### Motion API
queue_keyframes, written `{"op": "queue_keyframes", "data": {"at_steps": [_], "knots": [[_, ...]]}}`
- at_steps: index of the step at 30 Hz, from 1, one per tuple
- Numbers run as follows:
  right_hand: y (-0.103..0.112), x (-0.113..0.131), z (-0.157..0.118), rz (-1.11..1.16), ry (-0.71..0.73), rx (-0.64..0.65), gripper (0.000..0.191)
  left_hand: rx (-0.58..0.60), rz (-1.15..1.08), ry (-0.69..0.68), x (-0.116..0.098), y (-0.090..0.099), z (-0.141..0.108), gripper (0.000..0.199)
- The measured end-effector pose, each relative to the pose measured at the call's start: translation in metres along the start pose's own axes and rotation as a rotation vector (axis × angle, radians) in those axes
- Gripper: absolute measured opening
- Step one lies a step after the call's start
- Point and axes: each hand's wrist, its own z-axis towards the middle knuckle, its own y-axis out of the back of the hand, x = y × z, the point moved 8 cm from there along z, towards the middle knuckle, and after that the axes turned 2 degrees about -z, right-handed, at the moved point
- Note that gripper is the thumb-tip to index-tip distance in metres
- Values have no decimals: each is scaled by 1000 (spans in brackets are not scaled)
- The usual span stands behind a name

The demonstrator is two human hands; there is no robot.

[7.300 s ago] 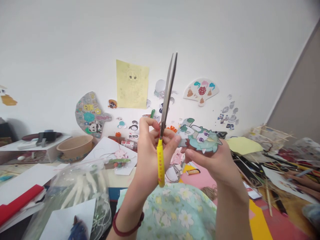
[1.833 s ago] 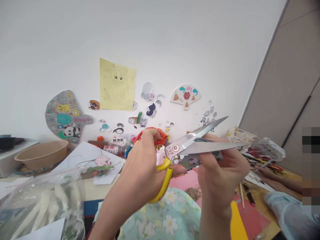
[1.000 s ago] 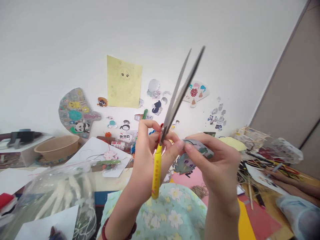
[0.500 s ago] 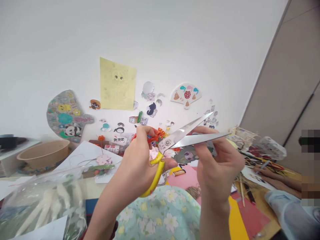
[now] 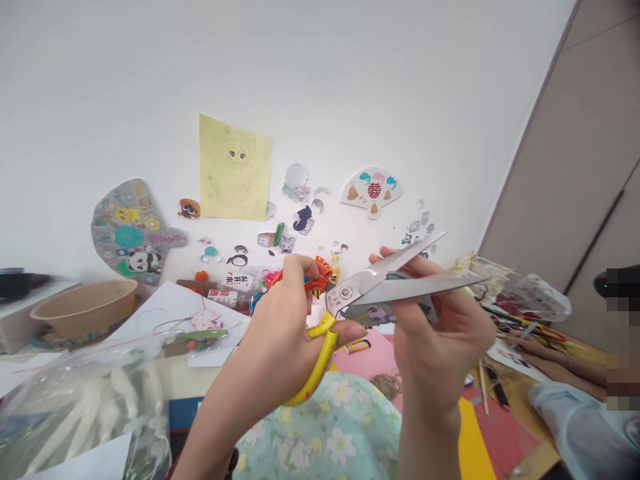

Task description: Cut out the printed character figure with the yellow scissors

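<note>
My left hand (image 5: 280, 340) is wrapped round the handles of a pair of scissors (image 5: 345, 293), one handle red and the other yellow. The long steel blades point right and stand a little apart. My right hand (image 5: 443, 340) pinches a grey printed paper cutout (image 5: 367, 313) with a cartoon figure on it, just behind the blades. The blades cross in front of the cutout and hide much of it, so where they meet the paper is hard to see. Below the hands lies light green floral cloth (image 5: 320, 427) over my lap.
On the left are a plastic bag (image 5: 90, 407) with pale pieces inside and a beige basin (image 5: 85, 307). Pink paper (image 5: 363, 360) and twine (image 5: 385, 385) lie ahead. Another person's arm (image 5: 560, 363) rests at the right. Paper cutouts and a yellow sheet (image 5: 235, 180) hang on the wall.
The scissor blades have come closer together and shifted slightly right and down. My right hand still pinches the paper cutout and has moved very little.
</note>
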Motion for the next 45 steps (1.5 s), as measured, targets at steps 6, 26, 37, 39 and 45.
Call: {"op": "queue_keyframes", "data": {"at_steps": [6, 26, 37, 39, 45], "knots": [[0, 0, -1, -55, 4, 6, 28, -2, 28, -36, -1, 0, 0, 51], [-1, 0, -2, 29, -1, -34, 23, -12, 6, -38, 2, 0, -1, 52], [1, -2, -5, -66, -18, -41, 6, -16, 51, -51, 2, 0, -2, 52], [0, -2, -5, -45, -21, -42, 7, -15, 59, -46, 2, 0, -2, 52], [0, -2, -4, -1, -34, -39, 11, -16, 61, -38, 1, 0, -2, 55]]}}
